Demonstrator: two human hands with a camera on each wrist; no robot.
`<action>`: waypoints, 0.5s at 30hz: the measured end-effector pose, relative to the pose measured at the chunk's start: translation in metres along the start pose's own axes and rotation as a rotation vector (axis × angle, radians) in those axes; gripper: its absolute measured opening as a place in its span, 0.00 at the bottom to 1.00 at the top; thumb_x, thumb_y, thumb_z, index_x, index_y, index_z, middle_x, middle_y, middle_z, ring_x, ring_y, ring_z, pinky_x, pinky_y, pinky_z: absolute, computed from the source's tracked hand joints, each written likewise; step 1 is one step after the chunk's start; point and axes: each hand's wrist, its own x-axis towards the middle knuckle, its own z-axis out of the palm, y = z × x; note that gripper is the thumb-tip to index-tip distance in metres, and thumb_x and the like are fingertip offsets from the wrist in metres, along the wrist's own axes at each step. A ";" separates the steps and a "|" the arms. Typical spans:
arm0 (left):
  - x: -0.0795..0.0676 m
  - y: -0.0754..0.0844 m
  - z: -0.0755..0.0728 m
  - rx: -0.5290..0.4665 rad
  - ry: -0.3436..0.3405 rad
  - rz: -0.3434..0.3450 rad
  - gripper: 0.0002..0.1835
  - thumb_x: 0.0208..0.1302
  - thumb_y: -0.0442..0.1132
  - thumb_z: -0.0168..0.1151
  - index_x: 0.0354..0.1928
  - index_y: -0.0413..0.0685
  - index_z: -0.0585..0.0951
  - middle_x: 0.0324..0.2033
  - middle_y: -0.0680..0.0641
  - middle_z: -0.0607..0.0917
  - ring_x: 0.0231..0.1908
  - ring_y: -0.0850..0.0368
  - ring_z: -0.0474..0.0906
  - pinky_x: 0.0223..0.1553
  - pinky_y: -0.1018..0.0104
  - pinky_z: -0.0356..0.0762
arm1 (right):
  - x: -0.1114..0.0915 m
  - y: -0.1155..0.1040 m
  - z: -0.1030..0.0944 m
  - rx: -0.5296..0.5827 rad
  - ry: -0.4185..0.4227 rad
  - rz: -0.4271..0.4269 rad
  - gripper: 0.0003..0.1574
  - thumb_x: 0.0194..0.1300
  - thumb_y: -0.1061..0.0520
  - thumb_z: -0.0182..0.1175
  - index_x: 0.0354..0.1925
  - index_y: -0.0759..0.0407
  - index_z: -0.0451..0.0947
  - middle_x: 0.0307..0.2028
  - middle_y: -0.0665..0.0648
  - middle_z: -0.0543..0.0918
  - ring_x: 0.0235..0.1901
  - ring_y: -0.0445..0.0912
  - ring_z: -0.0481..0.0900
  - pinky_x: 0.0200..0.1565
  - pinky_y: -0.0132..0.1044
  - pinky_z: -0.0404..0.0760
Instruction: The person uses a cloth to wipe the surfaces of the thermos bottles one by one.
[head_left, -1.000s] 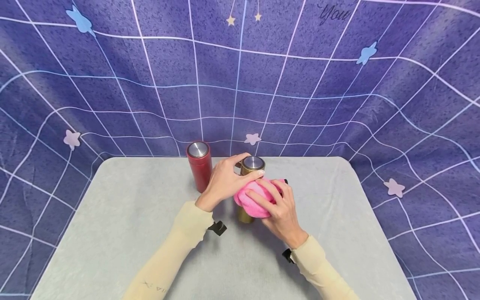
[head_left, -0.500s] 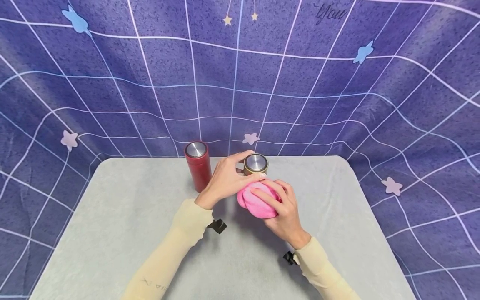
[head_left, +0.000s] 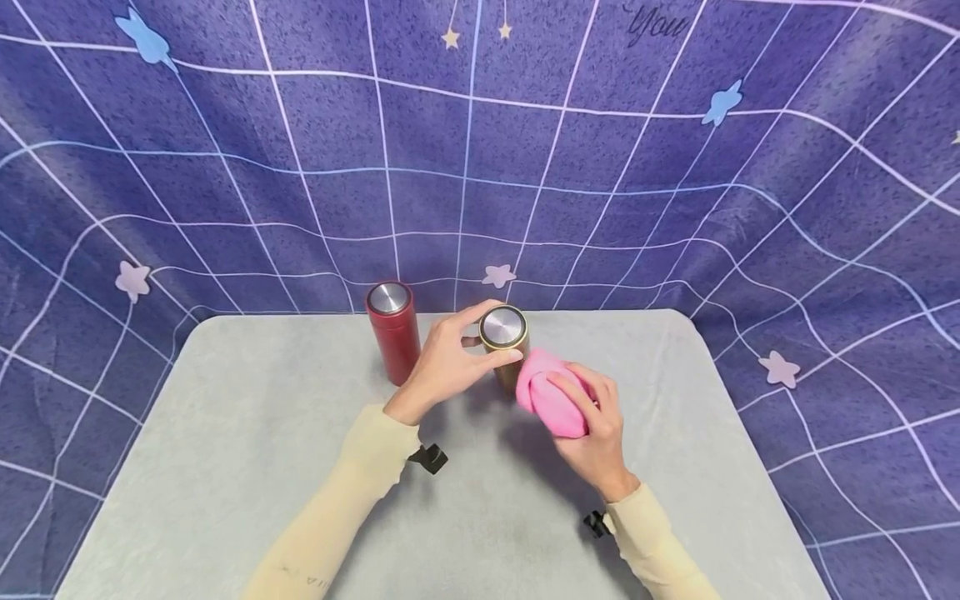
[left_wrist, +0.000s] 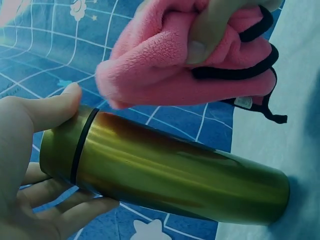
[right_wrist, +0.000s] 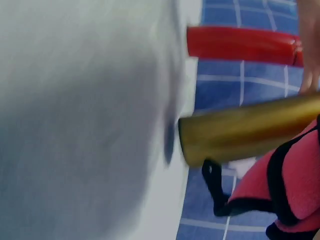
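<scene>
Showing its front uncovered, the gold flask is gripped near its top by the left hand; whether its base meets the table cannot be told. The pink cloth, held in the right hand, has shifted off that front within 1 second—it now hangs just beside, so the left hand apparently supports the flask alone. 1 red flask stands upright to the left.

right hand + pink cloth | shifted rightward | gold bottle more exposed
</scene>
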 end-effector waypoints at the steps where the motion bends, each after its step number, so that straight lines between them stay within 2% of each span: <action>1: -0.002 -0.001 0.000 -0.004 -0.002 -0.002 0.32 0.57 0.51 0.85 0.64 0.67 0.84 0.50 0.63 0.88 0.55 0.64 0.83 0.56 0.61 0.87 | 0.001 0.000 -0.002 -0.005 0.011 0.018 0.32 0.44 0.66 0.72 0.52 0.66 0.87 0.52 0.74 0.83 0.50 0.68 0.76 0.66 0.34 0.72; 4: -0.008 -0.003 -0.001 -0.023 -0.010 -0.002 0.34 0.56 0.49 0.86 0.66 0.65 0.83 0.55 0.62 0.87 0.59 0.64 0.82 0.57 0.61 0.87 | 0.007 -0.002 -0.007 -0.006 0.031 0.084 0.32 0.44 0.68 0.72 0.52 0.69 0.86 0.52 0.76 0.82 0.50 0.69 0.76 0.65 0.33 0.71; 8: -0.019 -0.006 0.000 -0.038 -0.021 0.009 0.38 0.55 0.46 0.87 0.69 0.60 0.83 0.61 0.59 0.86 0.64 0.62 0.80 0.59 0.62 0.86 | 0.013 0.003 -0.012 0.014 0.070 0.187 0.33 0.44 0.72 0.73 0.53 0.71 0.86 0.51 0.75 0.83 0.53 0.65 0.77 0.65 0.34 0.71; 15: -0.035 -0.009 0.004 -0.068 -0.030 0.041 0.40 0.52 0.44 0.88 0.69 0.55 0.82 0.63 0.60 0.83 0.64 0.61 0.79 0.61 0.64 0.85 | 0.024 0.018 -0.018 0.087 0.075 0.353 0.32 0.47 0.76 0.73 0.55 0.73 0.84 0.52 0.75 0.82 0.58 0.48 0.78 0.65 0.32 0.72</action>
